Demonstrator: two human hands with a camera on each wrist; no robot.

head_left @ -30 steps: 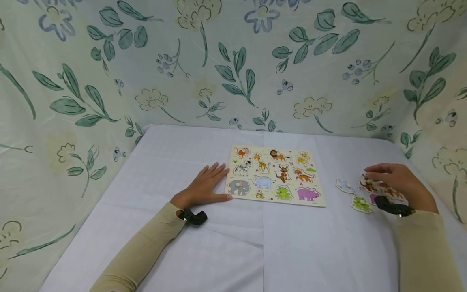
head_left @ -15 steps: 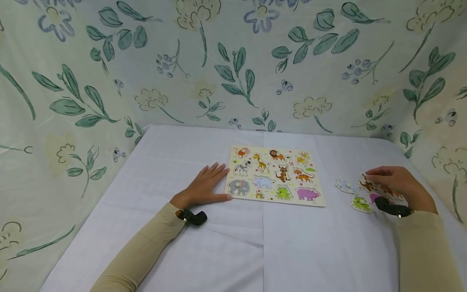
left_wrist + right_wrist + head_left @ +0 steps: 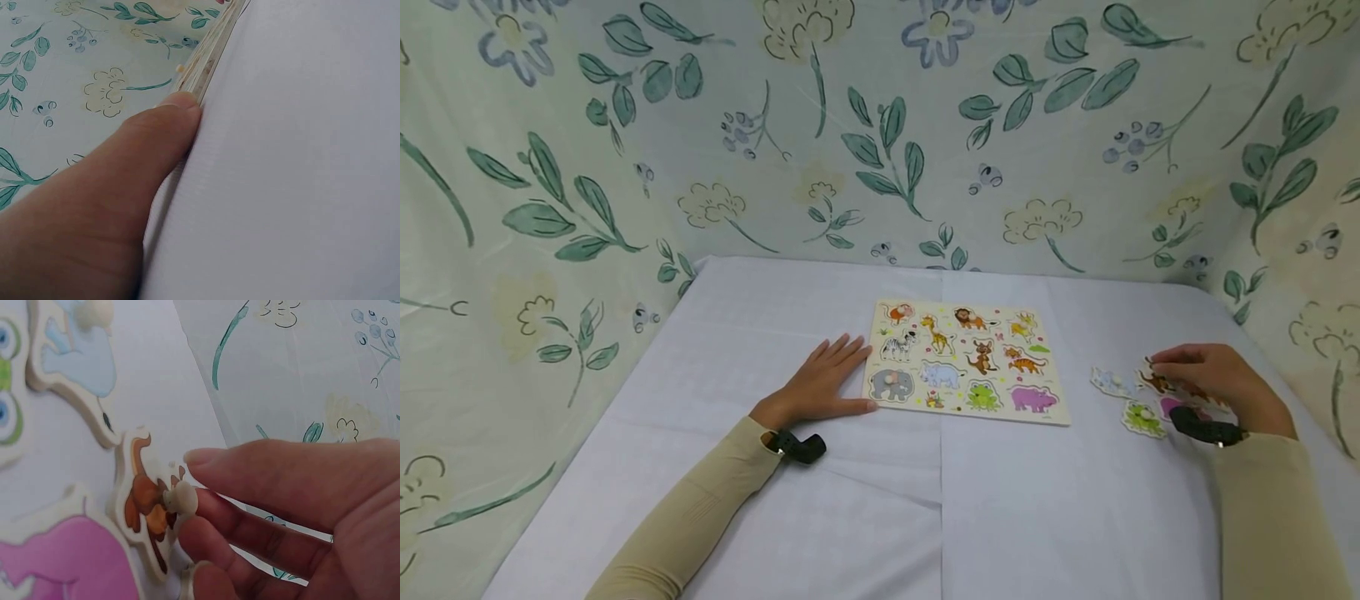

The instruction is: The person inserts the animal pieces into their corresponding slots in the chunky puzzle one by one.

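Note:
In the head view my left hand [image 3: 816, 383] lies flat with fingers spread against the left edge of an animal puzzle board [image 3: 925, 403]. The left wrist view shows its thumb [image 3: 156, 134] touching the board's side. My right hand [image 3: 1228, 379] is over loose puzzle pieces to the right. Its thumb and bent fingers are around the pale knob [image 3: 182, 499] of a brown kangaroo piece [image 3: 147, 494]. A gap shows between thumb and knob; a finger is close beside the knob, contact unclear. The kangaroo piece lies among the others, partly under the hand in the head view.
Beside the kangaroo lie a green frog piece [image 3: 1142, 418], a light-blue rhino piece [image 3: 1112, 382] and a purple hippo piece [image 3: 75, 562]. An orange-brown piece [image 3: 1213, 397] is mostly hidden by the right hand. White cloth [image 3: 850, 517] covers the table; floral fabric [image 3: 880, 150] hangs around.
My right hand has shifted slightly down and left over the kangaroo piece. The left hand, board and loose pieces have stayed in place.

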